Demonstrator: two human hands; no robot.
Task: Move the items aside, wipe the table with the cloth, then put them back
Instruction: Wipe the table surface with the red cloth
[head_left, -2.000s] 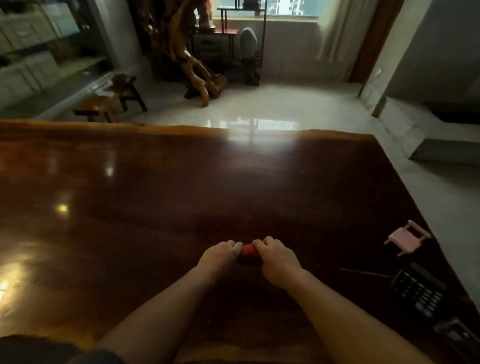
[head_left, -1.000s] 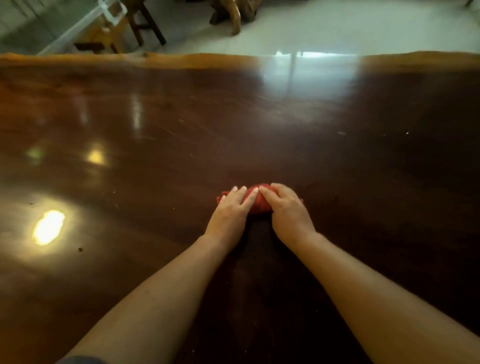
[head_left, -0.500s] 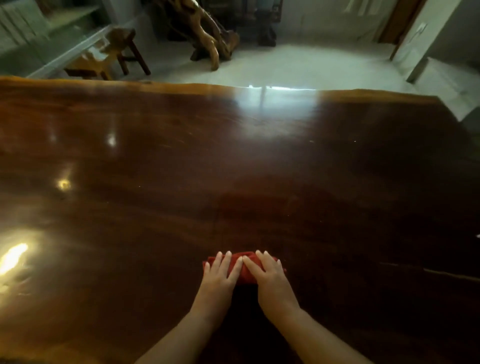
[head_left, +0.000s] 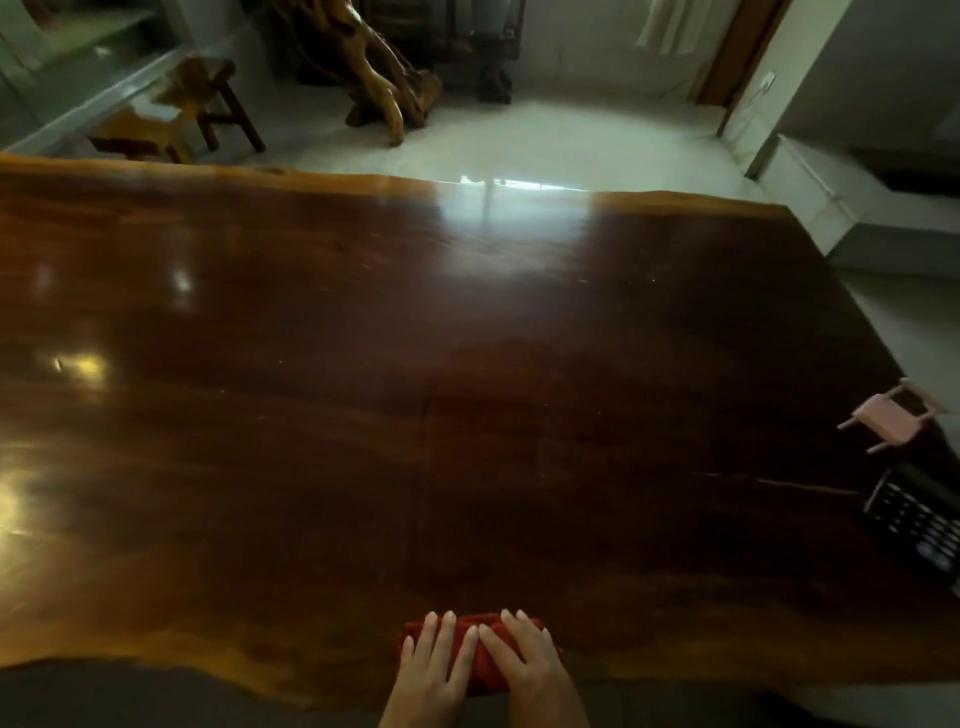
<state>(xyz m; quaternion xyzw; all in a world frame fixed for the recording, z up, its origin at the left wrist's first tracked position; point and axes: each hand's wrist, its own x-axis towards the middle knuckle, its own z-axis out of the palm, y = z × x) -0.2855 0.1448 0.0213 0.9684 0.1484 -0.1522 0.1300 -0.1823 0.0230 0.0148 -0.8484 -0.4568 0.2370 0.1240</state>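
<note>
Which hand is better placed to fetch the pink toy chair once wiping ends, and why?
Probably the right hand. Both hands press the red cloth at the table's near edge, but the pink toy chair sits at the right edge, on that hand's side.

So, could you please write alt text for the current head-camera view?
Both hands, left and right, press flat on a folded red cloth at the near edge of a glossy dark wooden table. A pink toy chair and black calculator sit at its right edge.
</note>
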